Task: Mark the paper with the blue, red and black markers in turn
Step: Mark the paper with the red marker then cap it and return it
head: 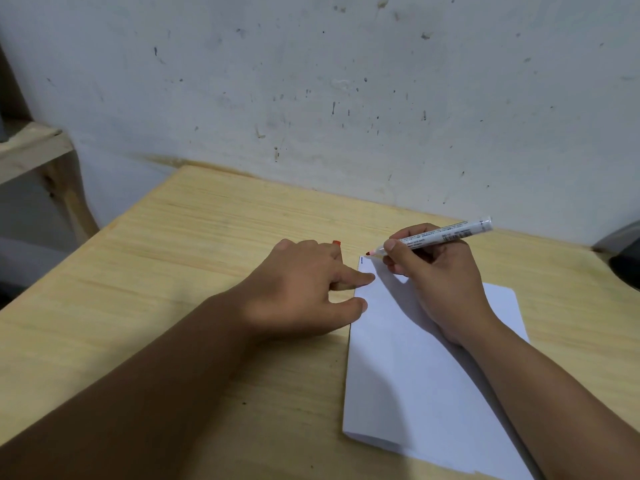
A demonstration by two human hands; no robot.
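A white sheet of paper (pixel 408 368) lies on the wooden table (pixel 194 244), right of centre. A short dark mark (pixel 362 260) sits at its far left corner. My right hand (pixel 440 278) grips an uncapped red marker (pixel 446 234), a white barrel with a red tip hovering just above that corner. My left hand (pixel 304 285) rests on the table with thumb and forefinger pressing the paper's left edge. A red cap (pixel 336 243) pokes out behind its fingers, seemingly held there. No blue or black marker is in sight.
A stained white wall (pixel 346 81) runs right behind the table. A bare wooden frame (pixel 38 157) stands at the far left. A dark rounded object (pixel 623 261) sits at the table's right edge.
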